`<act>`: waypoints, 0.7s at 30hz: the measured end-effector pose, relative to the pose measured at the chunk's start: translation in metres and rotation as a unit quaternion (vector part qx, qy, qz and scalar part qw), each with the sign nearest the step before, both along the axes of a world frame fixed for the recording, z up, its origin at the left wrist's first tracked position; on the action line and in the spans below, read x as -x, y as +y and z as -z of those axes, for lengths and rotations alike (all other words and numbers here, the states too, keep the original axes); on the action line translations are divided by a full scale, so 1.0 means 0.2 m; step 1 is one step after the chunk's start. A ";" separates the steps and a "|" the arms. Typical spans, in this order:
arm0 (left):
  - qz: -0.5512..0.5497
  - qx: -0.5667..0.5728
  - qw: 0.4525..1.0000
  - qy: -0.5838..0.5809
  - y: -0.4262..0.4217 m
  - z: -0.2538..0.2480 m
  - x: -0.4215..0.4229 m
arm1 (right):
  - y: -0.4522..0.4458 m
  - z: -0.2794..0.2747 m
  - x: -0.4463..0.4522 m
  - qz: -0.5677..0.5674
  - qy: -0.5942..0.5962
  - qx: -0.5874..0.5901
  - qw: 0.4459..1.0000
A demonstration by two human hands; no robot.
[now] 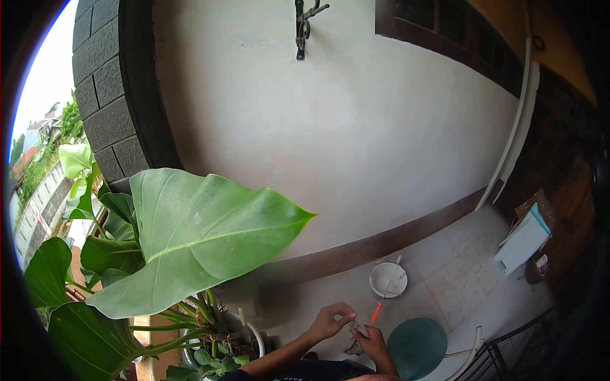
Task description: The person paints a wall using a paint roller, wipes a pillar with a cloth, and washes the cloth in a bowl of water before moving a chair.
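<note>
Low in the head view, my left hand (pixel 332 320) has its thumb and fingers curled together in a pinch. If anything is in them, it is too small to name. Close beside it, my right hand (pixel 373 346) is closed around a small greyish flat piece (pixel 359 327), whose kind I cannot make out. Just beyond both hands stands a bucket (pixel 374 289) of white paste, with a thin stick in it. An orange handle (pixel 377 312) points from the bucket's near side toward my right hand.
A round green surface (pixel 417 348) lies right of my hands. Large-leaved plants (pixel 210 241) crowd the left side. Ahead rises a white wall (pixel 356 146) with a metal bracket (pixel 302 32). A white box-like object (pixel 524 238) and dark metal rack (pixel 508 349) are at right.
</note>
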State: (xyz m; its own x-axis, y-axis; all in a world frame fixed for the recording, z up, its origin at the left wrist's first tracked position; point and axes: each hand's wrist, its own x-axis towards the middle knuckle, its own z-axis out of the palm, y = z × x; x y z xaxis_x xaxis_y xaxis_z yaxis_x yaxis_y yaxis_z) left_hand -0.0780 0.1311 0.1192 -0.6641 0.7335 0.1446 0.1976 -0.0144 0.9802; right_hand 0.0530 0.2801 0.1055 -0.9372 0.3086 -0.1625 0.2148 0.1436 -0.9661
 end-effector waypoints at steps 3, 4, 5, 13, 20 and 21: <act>0.148 -0.142 0.979 -0.020 -0.03 -0.40 0.04 | 0.04 0.08 -0.03 -0.021 -0.009 -0.017 1.000; 0.214 -0.206 0.954 -0.033 -0.04 -0.60 0.04 | 0.06 0.07 -0.03 -0.024 -0.014 -0.016 0.999; 0.243 -0.236 0.941 -0.001 -0.08 -0.83 -0.01 | 0.06 0.05 -0.03 -0.027 -0.020 -0.014 0.999; 0.387 -0.430 0.816 0.023 -0.03 -1.38 -0.16 | 0.05 -0.11 -0.05 -0.005 0.078 -0.047 0.996; 0.422 -0.463 0.775 -0.081 0.05 -1.53 -0.36 | 0.14 0.00 -0.10 0.002 0.021 0.003 1.000; 0.423 -0.464 0.773 -0.093 0.06 -1.54 -0.39 | 0.16 0.02 -0.13 0.011 0.017 0.016 1.000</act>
